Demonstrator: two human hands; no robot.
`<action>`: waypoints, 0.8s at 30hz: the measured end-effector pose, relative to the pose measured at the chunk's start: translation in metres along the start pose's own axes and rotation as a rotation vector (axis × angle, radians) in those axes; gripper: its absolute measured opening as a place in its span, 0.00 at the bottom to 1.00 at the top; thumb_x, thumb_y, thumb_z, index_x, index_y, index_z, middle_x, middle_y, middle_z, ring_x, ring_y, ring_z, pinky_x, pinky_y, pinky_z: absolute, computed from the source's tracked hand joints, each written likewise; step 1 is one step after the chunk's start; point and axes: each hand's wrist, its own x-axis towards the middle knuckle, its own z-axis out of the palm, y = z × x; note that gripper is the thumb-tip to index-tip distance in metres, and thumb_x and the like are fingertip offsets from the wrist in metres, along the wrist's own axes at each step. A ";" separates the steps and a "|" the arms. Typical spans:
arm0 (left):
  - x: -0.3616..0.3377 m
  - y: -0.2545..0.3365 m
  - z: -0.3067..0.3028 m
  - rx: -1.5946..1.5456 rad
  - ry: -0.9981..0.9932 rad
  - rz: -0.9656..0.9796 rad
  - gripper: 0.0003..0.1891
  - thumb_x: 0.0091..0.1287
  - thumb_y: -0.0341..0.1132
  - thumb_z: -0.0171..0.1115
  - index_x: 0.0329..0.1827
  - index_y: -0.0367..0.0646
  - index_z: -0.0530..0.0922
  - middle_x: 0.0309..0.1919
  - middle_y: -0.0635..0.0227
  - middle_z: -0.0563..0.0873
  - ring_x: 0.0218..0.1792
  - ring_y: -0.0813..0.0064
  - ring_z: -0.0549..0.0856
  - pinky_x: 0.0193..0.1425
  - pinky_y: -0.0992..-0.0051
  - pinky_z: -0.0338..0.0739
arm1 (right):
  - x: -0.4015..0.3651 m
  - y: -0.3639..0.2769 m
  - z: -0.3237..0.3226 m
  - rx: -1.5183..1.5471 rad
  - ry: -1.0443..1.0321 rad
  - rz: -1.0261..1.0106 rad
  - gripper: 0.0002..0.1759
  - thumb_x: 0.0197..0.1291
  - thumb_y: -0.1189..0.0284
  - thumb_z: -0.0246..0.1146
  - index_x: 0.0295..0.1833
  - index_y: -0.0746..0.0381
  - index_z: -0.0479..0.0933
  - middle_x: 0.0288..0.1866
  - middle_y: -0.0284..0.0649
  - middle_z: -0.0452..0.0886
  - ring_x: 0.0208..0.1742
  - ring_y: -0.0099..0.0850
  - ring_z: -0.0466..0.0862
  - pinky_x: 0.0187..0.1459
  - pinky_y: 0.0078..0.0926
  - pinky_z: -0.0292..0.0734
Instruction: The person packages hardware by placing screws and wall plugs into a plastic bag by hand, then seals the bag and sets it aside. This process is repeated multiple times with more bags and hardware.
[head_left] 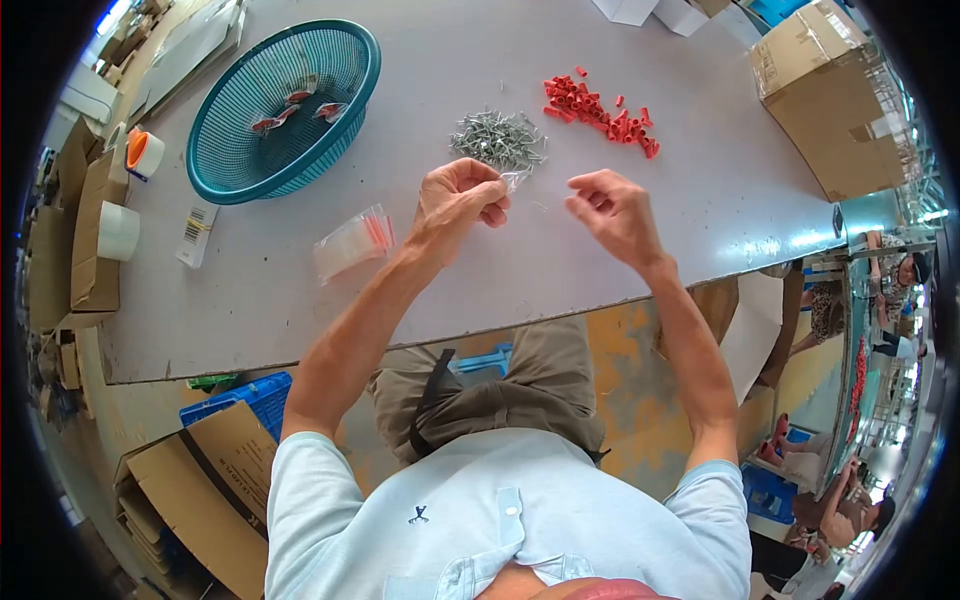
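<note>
My left hand (pixel 460 200) is closed, pinching a small clear plastic bag (pixel 515 180) between thumb and fingers. To its right, my right hand (pixel 618 212) hovers over the table with curled fingers; whether anything small is in them is hidden. Just beyond the bag lies a heap of grey metal screws (pixel 497 138). Farther right, red plastic sleeve-like pieces (pixel 610 122) are scattered in a loose pile. A stack of clear bags with red edges (pixel 354 243) lies left of my left forearm.
A teal mesh basket (pixel 325 160) with several small filled packets (pixel 330 111) stands at the left. Tape rolls (pixel 118 231) and a barcode label (pixel 195 232) are near the table's left edge. A cardboard box (pixel 835 100) occupies the right corner. People sit beyond, at right.
</note>
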 end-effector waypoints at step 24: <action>-0.006 -0.027 0.011 0.497 0.000 0.326 0.02 0.75 0.25 0.63 0.45 0.37 0.81 0.32 0.72 0.85 0.30 0.85 0.82 0.37 0.81 0.79 | -0.038 -0.061 0.037 0.554 0.201 0.109 0.08 0.60 0.83 0.67 0.44 0.75 0.79 0.26 0.45 0.85 0.24 0.27 0.85 0.26 0.28 0.81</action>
